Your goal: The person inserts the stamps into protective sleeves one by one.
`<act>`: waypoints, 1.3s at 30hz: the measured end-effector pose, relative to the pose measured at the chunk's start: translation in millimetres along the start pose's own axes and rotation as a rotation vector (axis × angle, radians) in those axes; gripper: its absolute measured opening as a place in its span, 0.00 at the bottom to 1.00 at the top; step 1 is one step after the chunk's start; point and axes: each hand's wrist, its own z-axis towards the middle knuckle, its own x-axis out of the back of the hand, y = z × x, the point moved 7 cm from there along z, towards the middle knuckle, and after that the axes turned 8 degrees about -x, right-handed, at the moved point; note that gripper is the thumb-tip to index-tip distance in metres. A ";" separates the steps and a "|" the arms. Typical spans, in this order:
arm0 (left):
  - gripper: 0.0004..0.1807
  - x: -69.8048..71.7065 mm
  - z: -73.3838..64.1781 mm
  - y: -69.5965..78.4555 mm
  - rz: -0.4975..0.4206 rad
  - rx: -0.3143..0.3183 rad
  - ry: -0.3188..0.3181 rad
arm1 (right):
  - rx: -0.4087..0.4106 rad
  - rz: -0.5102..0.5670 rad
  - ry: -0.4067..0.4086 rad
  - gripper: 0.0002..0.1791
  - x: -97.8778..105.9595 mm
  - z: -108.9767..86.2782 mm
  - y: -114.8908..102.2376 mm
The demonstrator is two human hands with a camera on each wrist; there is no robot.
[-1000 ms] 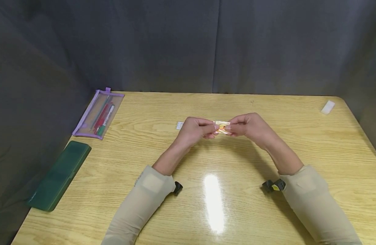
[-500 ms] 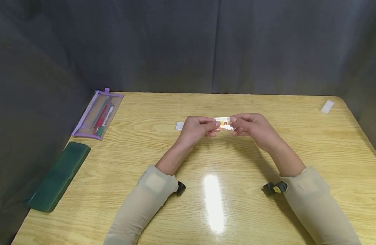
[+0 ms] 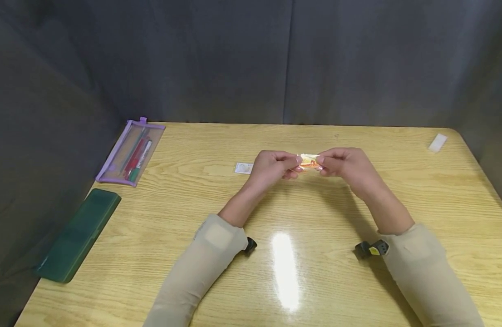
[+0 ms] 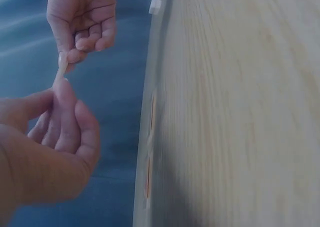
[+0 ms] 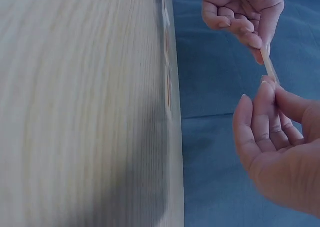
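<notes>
A small shiny orange-and-yellow packet stretches between my two hands above the table, near its far side. My left hand pinches its left end between thumb and fingers. At the other end, my right hand pinches it the same way. Seen edge-on in the left wrist view, the packet is a thin pale strip joining both sets of fingertips. The right wrist view also shows the packet as a flat sliver. A white card lies on the table, partly hidden behind my left hand.
On the wooden table, a purple-edged mesh pouch with pens and a dark green case lie at the left. A small white block sits near the far right corner. Dark curtains enclose the back and sides.
Both hands have shifted slightly right and away with the packet. The right fingers moved their hold on its end, and the packet tilts differently. More of the white card shows.
</notes>
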 end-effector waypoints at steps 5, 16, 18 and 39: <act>0.05 -9.2 11.9 -0.4 -0.023 0.005 0.059 | -0.008 0.076 -0.002 0.23 10.7 4.3 2.5; 0.08 -32.3 28.3 -3.4 0.172 0.081 0.009 | -0.072 0.004 -0.004 0.22 38.6 12.8 19.6; 0.08 -37.2 30.9 -3.9 0.211 0.099 -0.004 | -0.101 0.009 -0.007 0.23 42.4 15.1 24.3; 0.04 -62.8 45.6 -23.7 0.338 0.229 -0.035 | -0.246 -0.019 -0.133 0.27 48.1 29.2 55.6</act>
